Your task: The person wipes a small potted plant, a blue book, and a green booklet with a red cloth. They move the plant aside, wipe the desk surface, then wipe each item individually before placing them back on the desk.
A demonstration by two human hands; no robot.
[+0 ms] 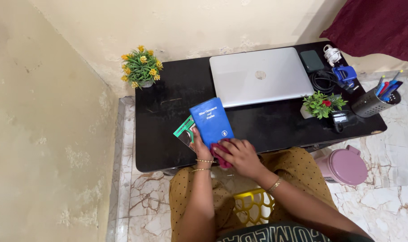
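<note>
At the black desk's six-o'clock edge, her left hand clamps a blue book upright; her right hand presses a red cloth against its lower cover, wiping apparently just begun.

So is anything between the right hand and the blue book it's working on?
Yes, a dark red cloth lies under the right hand, pressed against the blue book. The left hand holds the book directly, with a green booklet behind it.

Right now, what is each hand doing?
Left hand: closed, holding the blue book and a green booklet.
Right hand: closed on a red cloth.
</note>
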